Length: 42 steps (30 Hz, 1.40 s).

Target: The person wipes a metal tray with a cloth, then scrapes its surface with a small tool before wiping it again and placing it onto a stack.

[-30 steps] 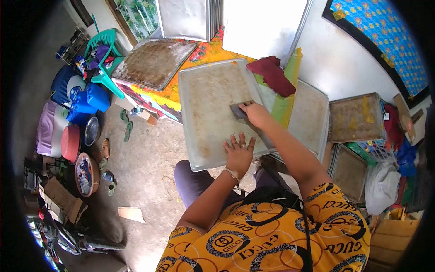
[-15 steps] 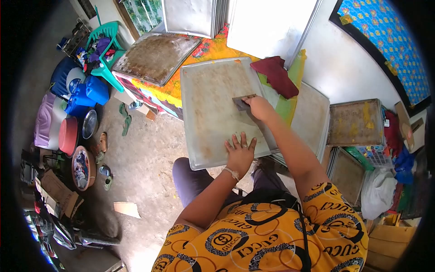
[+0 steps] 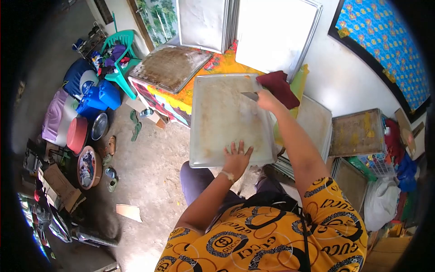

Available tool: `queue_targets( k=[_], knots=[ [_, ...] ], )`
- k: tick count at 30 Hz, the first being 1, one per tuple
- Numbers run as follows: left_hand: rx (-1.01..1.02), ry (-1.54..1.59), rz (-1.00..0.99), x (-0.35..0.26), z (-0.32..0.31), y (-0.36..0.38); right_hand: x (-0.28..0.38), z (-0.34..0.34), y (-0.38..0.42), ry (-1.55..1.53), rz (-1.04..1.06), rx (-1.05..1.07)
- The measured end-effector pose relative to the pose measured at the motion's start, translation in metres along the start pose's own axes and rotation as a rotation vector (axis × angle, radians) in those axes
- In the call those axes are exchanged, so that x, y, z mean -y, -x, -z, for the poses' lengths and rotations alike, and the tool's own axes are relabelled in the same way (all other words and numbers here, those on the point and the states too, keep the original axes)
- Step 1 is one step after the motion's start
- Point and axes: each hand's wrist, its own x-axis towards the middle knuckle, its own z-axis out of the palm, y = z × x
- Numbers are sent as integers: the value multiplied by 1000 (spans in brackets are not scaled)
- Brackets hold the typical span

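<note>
A large metal baking tray (image 3: 222, 120), stained brown in patches, lies in front of me with its near end over my lap. My left hand (image 3: 237, 160) rests on the near part of the tray, fingers spread flat. In my right hand (image 3: 268, 100) is a flat metal scraper (image 3: 248, 95), gripped near the tray's far right side. Its grey blade points left and shows nearly edge-on over the tray surface. A folded maroon cloth (image 3: 278, 86) lies just beyond my right hand.
Another browned tray (image 3: 172, 68) lies on the table with the orange flowered cover (image 3: 222, 63). Upright trays (image 3: 204, 22) lean behind it. More trays (image 3: 312, 120) are stacked at right. A green chair (image 3: 120, 75), blue jugs (image 3: 97, 97) and basins (image 3: 88, 167) stand at left.
My right hand has lifted slightly and turned the scraper from flat-facing to nearly edge-on. The left hand stays spread on the tray. The whole view has shifted a little.
</note>
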Motion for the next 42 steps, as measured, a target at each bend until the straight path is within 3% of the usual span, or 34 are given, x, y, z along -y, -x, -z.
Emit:
queue_targets(
  k=[2,4,6,10,13,16,19,26,28,31,36,40,42],
  knots=[
    [19,-4,-19,10,-2,20,-9,0,19,-62,-29,-65],
    [81,-51,-50,12,3,43,-2,-9,58,18,79,-116],
    [10,-74,-42,2,8,55,34,-6,106,-42,-1,32],
    [-183,13,-132,-20,0,42,50,-63,145,184,160,-57],
    [-100,-34,-81,-32,-9,26,57,-77,153,387,149,13],
    [-129,-33,-59,-36,-17,24,45,-86,137,461,162,-93],
    [-106,-35,-68,-35,-13,23,49,-65,91,435,-3,46],
    [-1,-9,-64,-35,-6,19,6,-71,-33,370,27,-39],
    [24,0,-63,-36,-5,19,0,-66,-42,288,75,-87],
    [-21,0,-65,-35,-7,21,18,-56,-3,267,19,61],
    [-42,3,-74,-35,-7,18,16,-72,54,335,203,-42],
    [-35,-11,-81,-36,-4,19,10,-50,-12,173,9,78],
    [-49,7,-72,-33,-5,18,-5,-52,-48,60,70,-61]
  ],
)
